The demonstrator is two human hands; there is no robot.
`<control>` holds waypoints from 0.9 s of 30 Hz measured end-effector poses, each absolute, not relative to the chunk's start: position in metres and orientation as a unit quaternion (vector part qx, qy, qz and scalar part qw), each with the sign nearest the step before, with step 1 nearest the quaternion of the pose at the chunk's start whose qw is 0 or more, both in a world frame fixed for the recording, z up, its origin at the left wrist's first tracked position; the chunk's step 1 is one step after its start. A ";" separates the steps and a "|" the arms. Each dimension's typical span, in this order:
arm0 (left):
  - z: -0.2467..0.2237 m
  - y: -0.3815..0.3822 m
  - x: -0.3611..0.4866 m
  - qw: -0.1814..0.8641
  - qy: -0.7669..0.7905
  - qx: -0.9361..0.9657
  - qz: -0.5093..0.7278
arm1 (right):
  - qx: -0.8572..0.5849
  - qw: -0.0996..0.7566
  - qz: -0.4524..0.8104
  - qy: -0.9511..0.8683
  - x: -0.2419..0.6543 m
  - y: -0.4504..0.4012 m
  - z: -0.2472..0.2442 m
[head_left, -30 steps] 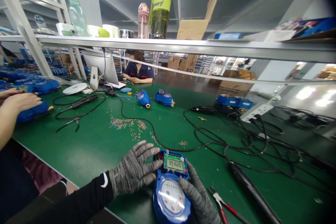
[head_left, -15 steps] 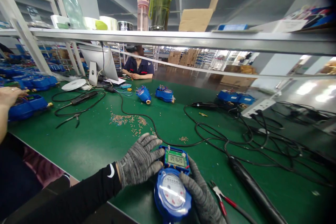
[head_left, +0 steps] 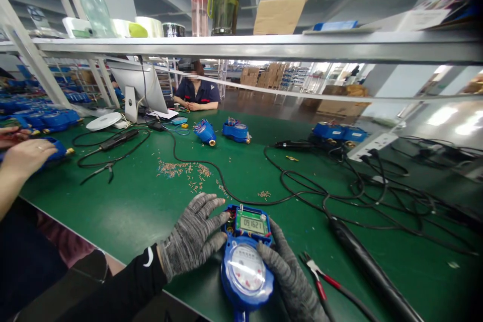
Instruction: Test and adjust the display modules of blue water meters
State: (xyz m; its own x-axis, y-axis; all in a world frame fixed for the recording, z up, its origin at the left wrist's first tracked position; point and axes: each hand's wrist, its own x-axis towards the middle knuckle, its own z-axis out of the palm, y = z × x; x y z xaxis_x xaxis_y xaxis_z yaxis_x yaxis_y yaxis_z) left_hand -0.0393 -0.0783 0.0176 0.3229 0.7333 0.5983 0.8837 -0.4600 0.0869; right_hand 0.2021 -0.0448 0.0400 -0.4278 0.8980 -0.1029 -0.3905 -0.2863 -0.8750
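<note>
In the head view, the display (head_left: 252,224) now reads 091621, one up from the 091620 of half a second ago. The left hand (head_left: 194,236) has drawn back slightly, so the wires (head_left: 230,221) in the pocket beside the display show more plainly. That suggests the meter (head_left: 245,254) is powered and its count running, perhaps as a clock, with the wiring now easier to reach.

The left hand's fingers are spread, their tips at the meter's left edge; whether they press on it I cannot tell. The right hand (head_left: 289,271) holds the meter, thumb over its right side and the other fingers along the flank, partly hidden.

The meter is near the front edge of the worktop (head_left: 132,216), between the hands, with pliers (head_left: 319,276) to its right. Its body is glossy blue, the upper part uncovered: green board around the grey display, wires at the left. Below sits a round white dial (head_left: 246,269) under a clear, glare-streaked cover, and a blue pipe end (head_left: 241,316) points toward the wearer
</note>
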 end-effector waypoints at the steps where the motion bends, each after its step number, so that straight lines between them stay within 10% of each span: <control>1: 0.019 -0.078 -0.037 0.120 -0.510 -0.803 -0.284 | -0.312 0.439 0.739 -0.406 0.201 -0.045 0.039; 27: 0.010 -0.059 -0.037 0.102 -0.468 -0.813 -0.331 | -0.342 0.436 0.750 -0.361 0.201 -0.044 0.028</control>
